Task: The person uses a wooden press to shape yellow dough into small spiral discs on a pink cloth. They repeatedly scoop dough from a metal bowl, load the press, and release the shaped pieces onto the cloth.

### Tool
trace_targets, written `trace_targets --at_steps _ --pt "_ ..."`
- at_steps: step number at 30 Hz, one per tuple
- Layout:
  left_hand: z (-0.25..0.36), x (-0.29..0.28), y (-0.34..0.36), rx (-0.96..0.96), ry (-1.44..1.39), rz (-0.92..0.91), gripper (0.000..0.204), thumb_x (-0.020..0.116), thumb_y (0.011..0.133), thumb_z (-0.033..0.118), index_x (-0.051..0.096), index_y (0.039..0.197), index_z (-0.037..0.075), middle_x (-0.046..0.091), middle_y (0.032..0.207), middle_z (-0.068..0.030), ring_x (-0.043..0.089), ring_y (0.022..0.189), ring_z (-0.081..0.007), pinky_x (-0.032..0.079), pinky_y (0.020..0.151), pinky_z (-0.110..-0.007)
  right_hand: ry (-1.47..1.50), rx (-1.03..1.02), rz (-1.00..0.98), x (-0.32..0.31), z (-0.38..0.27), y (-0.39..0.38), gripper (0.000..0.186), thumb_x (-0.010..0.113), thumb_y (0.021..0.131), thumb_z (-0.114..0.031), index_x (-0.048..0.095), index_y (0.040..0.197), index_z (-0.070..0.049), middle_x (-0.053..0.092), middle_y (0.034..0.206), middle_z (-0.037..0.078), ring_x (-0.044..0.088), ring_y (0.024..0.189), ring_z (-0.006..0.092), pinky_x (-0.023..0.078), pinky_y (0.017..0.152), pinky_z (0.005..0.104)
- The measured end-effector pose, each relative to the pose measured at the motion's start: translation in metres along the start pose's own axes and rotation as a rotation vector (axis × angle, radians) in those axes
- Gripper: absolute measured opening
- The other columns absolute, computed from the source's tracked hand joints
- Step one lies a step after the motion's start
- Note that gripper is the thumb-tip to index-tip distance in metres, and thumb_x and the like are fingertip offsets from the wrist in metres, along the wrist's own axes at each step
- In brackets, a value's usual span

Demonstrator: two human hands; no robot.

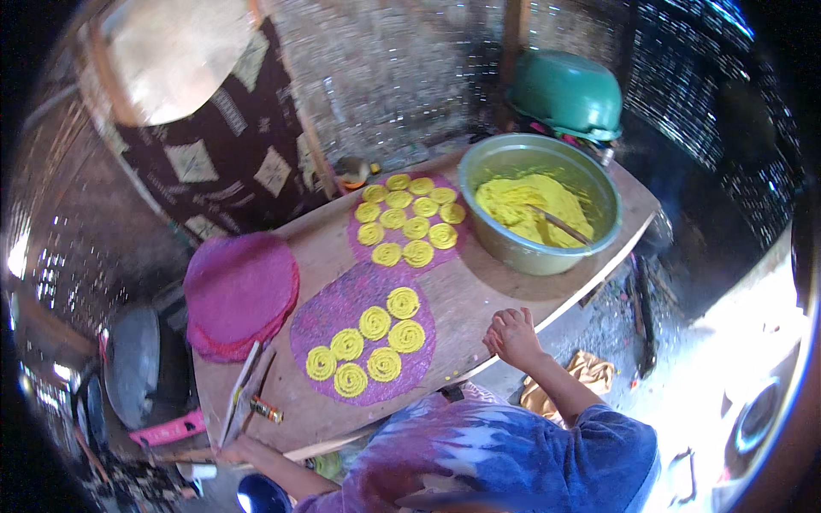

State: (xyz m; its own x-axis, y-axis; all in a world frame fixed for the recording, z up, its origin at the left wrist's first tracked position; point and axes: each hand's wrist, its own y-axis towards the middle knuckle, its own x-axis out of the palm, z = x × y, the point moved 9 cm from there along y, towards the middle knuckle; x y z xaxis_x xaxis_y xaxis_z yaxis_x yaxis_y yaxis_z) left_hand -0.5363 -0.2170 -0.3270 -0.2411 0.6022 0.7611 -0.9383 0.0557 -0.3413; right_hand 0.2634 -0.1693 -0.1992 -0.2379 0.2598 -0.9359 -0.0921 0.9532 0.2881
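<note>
My left hand (238, 450) is at the table's near left corner, its fingers closed at the near end of a pair of long flat strips (244, 393) that spread into a narrow V. Over the near edge, right of the sheets, my right hand (511, 335) has bent fingers; anything inside them is hidden. Between the hands lies a round purple sheet (312, 312) bearing several yellow piped dough spirals (351, 380). Behind it, a second purple sheet (410, 262) carries more spirals. At the far right stands a greenish basin (539, 261) of yellow dough (547, 201), with a wooden stick (560, 226) stuck in.
A stack of purple and pink round sheets (239, 282) lies on the table's left. Beside the strips is a small battery-like cylinder (267, 410). An upturned green basin (567, 92) sits behind the dough. Left of the table are a dark pot (132, 368) and a pink strip (168, 429).
</note>
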Motion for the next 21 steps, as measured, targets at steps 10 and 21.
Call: trace_targets --at_steps 10,21 --pt "0.009 0.140 -0.302 0.383 1.027 -1.296 0.037 0.039 0.103 0.027 0.056 0.119 -0.002 0.061 0.114 -0.0123 0.058 0.109 -0.0221 0.045 0.095 -0.037 0.963 0.098 -0.591 -0.031 -0.057 -0.077 0.014 0.061 0.092 -0.014 0.067 0.101 -0.005 0.067 0.088 0.012 0.066 0.085 0.0252 0.052 0.077 0.0376" --pt "-0.062 -0.101 -0.517 -0.984 1.490 -2.267 0.019 0.060 0.092 0.010 0.066 0.110 0.008 0.066 0.108 -0.0074 0.063 0.100 -0.0222 0.047 0.091 -0.034 1.180 -0.215 -0.740 -0.033 -0.096 -0.078 0.022 0.062 0.089 -0.017 0.063 0.107 -0.004 0.062 0.109 0.013 0.059 0.106 0.0294 0.045 0.093 0.0383"
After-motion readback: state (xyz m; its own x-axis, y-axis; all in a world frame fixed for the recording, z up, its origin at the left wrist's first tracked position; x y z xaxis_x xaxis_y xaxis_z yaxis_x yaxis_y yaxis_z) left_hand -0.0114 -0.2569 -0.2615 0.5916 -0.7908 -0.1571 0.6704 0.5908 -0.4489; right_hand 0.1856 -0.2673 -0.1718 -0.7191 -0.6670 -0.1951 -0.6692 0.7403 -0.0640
